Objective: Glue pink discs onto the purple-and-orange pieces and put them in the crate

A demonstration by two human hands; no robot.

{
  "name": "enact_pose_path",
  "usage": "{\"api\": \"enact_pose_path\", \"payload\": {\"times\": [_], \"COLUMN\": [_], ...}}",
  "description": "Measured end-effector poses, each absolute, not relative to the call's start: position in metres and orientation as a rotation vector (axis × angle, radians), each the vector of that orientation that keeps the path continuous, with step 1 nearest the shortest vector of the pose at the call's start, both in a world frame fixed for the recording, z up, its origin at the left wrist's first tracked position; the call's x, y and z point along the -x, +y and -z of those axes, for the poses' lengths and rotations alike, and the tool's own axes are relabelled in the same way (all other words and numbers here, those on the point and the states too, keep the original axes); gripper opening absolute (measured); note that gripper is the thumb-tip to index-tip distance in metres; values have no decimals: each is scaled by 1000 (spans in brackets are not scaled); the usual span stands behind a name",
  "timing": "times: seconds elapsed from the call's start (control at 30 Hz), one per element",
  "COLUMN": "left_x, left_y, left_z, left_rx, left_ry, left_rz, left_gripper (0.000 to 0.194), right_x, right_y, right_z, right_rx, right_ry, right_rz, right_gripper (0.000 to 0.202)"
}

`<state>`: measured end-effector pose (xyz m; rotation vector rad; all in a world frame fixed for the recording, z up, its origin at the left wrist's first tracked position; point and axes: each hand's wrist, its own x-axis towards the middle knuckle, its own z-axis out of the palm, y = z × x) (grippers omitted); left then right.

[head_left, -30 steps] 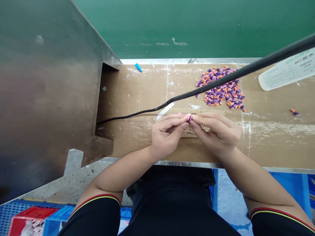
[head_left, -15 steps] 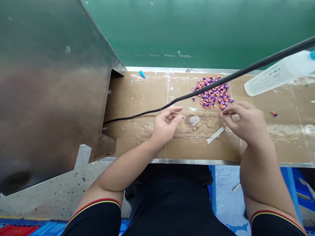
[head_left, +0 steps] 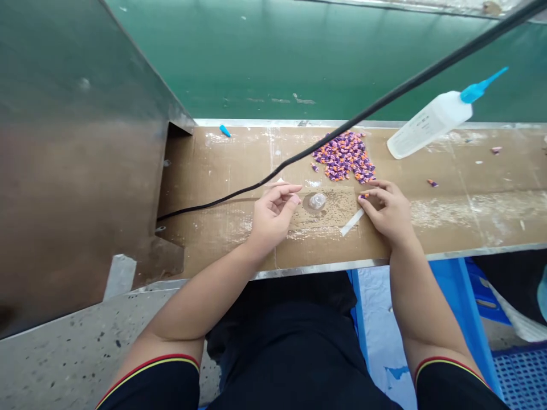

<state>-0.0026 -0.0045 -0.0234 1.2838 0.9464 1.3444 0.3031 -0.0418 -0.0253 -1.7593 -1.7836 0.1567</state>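
My right hand (head_left: 391,213) pinches a small purple-and-orange piece (head_left: 364,196) between thumb and fingertips, just right of a cardboard strip (head_left: 342,213). On the strip's other side is my left hand (head_left: 271,216), thumb and fingers drawn together. Whatever lies between those fingertips is too small to make out. Between the hands, a clear, lumpy dab (head_left: 317,201) sits on the speckled strip. A piece of whitish tape (head_left: 352,222) lies at the strip's right end. Behind it spreads a pile of small purple, orange and pink pieces (head_left: 346,159).
A black cable (head_left: 299,156) crosses above the cardboard-covered bench (head_left: 231,165). A white bottle with a blue nozzle (head_left: 431,125) leans at the back right. A metal housing (head_left: 85,171) stands left. Stray pieces (head_left: 432,183) and a blue cap (head_left: 225,131) lie about.
The view has shifted, so the bench sits further left and the whole bottle shows. My right hand has turned and come nearer the strip, its purple-and-orange piece now visible. The left hand keeps its pose.
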Motion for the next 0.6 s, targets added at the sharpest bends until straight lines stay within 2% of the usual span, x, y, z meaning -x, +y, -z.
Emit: {"api": "enact_pose_path", "payload": {"times": [0.17, 0.3, 0.43, 0.6], "left_x": [3, 1, -2, -7], "left_y": [-7, -7, -6, 1], "left_z": [19, 10, 8, 17], "left_rx": [-1353, -1360, -1399, -1364], "left_ry": [993, 1005, 1029, 1098], "left_rz": [-1383, -1454, -1424, -1491], "left_gripper": [15, 11, 7, 12], "right_x": [-385, -468, -487, -481], "right_y": [-80, -151, -214, -240], "right_z": [26, 37, 74, 107], "right_rx": [1694, 1947, 2281, 2659], "right_ry": [-1107, -432, -448, -893], "right_rz": [206, 589, 502, 122], "right_gripper": [32, 35, 38, 34]}}
